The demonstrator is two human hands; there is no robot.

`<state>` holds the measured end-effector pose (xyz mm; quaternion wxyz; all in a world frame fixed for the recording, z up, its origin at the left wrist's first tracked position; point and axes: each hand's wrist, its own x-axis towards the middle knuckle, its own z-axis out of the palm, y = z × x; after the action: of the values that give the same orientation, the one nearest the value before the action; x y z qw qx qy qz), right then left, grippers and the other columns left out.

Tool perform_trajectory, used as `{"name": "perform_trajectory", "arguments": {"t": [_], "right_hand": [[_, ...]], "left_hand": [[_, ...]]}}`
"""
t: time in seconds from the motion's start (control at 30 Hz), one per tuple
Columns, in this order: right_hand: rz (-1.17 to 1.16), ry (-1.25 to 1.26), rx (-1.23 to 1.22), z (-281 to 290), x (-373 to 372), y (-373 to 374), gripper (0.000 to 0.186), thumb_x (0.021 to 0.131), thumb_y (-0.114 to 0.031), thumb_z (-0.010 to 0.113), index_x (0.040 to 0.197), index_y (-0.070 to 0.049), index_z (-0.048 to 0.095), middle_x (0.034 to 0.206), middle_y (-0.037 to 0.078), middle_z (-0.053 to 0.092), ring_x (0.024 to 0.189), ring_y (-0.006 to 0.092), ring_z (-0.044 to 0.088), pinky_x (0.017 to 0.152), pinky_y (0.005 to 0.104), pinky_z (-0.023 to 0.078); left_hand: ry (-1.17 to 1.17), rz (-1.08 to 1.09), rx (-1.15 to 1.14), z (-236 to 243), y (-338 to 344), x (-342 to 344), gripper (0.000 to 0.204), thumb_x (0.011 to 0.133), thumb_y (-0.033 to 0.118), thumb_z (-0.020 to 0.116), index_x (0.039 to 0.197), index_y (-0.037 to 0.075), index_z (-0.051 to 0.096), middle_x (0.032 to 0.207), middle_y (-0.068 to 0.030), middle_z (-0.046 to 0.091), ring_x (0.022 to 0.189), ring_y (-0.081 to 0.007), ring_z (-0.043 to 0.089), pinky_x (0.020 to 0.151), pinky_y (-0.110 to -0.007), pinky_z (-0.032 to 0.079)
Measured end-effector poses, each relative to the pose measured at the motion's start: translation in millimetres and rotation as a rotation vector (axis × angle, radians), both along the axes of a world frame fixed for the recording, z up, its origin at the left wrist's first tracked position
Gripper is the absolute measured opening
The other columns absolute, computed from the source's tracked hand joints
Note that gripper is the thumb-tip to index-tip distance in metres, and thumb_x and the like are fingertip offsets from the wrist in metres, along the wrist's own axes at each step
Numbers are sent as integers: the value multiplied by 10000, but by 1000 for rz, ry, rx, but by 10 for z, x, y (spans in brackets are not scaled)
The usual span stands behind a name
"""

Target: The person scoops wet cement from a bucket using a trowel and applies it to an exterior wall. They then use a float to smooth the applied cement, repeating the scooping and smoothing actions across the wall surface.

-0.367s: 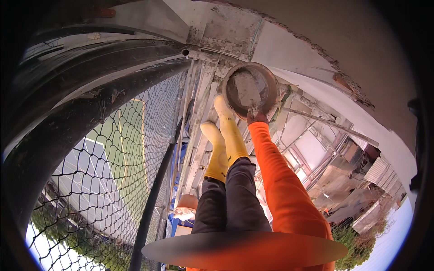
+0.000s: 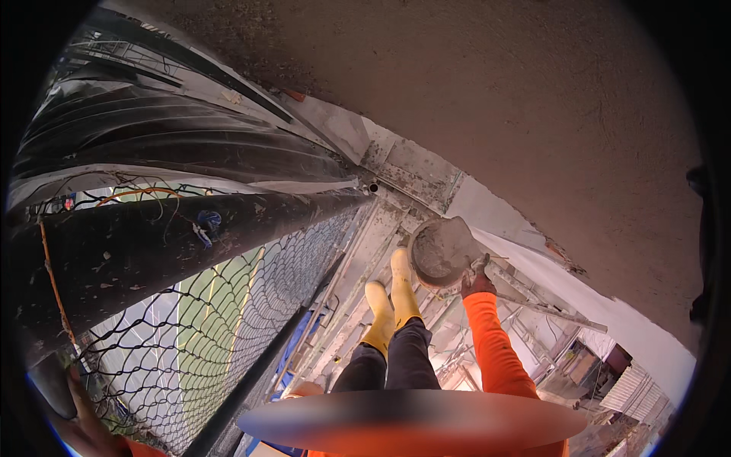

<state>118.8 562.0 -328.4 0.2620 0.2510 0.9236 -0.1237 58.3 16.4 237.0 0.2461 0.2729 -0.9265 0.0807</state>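
- Grey, mortar-like mix (image 2: 435, 257) inside a round, dirty bucket (image 2: 416, 268); bucket sits just left of and beyond the right hand (image 2: 478, 280).
- Right hand: fingers curled round the near end of a flat grey trowel (image 2: 461, 238); blade reaches away from the grip, over the bucket's right part, covering some of the rim. Whether blade touches mix: can't tell.
- Left hand (image 2: 85, 417): far left of the right grip, at the view's edge, next to a dark rounded object (image 2: 55, 387). Fingers partly cut off; can't tell if gripping.
- Yellow boots (image 2: 402, 276) left of the right grip, one close beside the bucket. Planks (image 2: 364, 263) further left.
- Rough grey wall surface (image 2: 495, 107) fills the space beyond and right of the right grip, close past the bucket.
- Thick black beam (image 2: 137, 251) and chain-link fence (image 2: 221, 327) between the two hands; blue scrap (image 2: 207, 222) on the beam.
- Black sheeting (image 2: 183, 141) beyond the beam.
- Blurred oval (image 2: 411, 423) nearer than the right grip, hiding the legs' upper part.
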Motion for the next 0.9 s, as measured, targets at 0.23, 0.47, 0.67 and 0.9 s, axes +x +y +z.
{"name": "perform_trajectory", "arguments": {"t": [0.23,0.47,0.67,0.9], "right_hand": [[346,347,-239,1814,-1868,-1255,407,923,-336,661,1214,-65,577,1139,210,700,1040,433,661,893,486,520],[714,478,-969,2578,-3521,-3259,459,911,-400,693,1202,-54,610,1034,207,712,989,402,678,874,447,532],[553,328,-874,2163,-4638,-4228,409,964,-417,606,991,-9,631,898,220,682,838,424,668,763,468,534],[263,552,-727,1657,-2781,-2953,486,951,-471,610,1120,-17,653,1010,249,699,941,429,672,833,466,524]], "left_hand": [[-2,-129,-126,130,314,-18,935,587,228,917,1409,5,531,1292,-185,646,1093,-364,647,959,-422,499],[-44,-147,-163,272,355,-106,952,591,311,877,1392,-62,524,1285,-223,635,1068,-382,644,950,-438,492],[-85,-93,-152,310,324,-128,1081,671,654,793,1364,-127,509,1196,-272,636,990,-398,636,855,-483,507],[-134,-96,-74,373,314,-160,1018,691,607,779,1361,-111,514,1264,-255,631,981,-425,628,863,-495,500]]}}
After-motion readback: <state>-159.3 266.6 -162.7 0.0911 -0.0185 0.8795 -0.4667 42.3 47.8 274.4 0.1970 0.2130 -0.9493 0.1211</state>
